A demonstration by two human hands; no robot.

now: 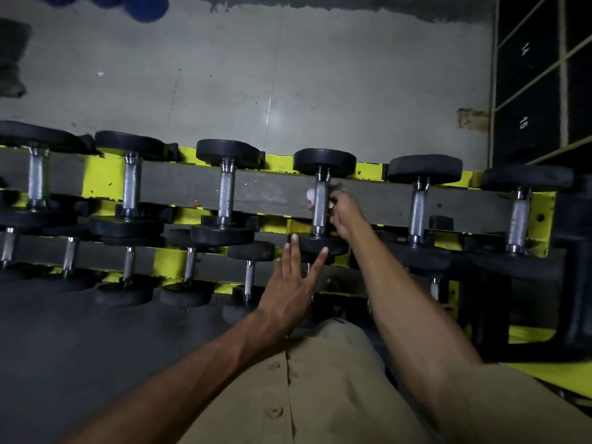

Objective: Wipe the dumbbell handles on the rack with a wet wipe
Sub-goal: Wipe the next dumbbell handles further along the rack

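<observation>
Slippage first: left hand (293, 283) flat, fingers straight, tips against the near head of the fourth dumbbell (323, 161) on the upper tier of the yellow rack (105, 181). Bracing only, so liable to roll under a hard rub. Wet wipe (310, 195) bunched, peeking out left of the knurled handle (320, 205); might snag on the knurling or skip the hidden side. Right hand (346, 213) curled round handle and wipe. Below, dark mat (64, 331); beyond, grey concrete floor (224, 75); far right, black numbered cubbies (528, 91).

Dumbbells (227, 187) side by side on rack (102, 182); lower row (128, 267) nearer; lockers (528, 91) far right.
</observation>
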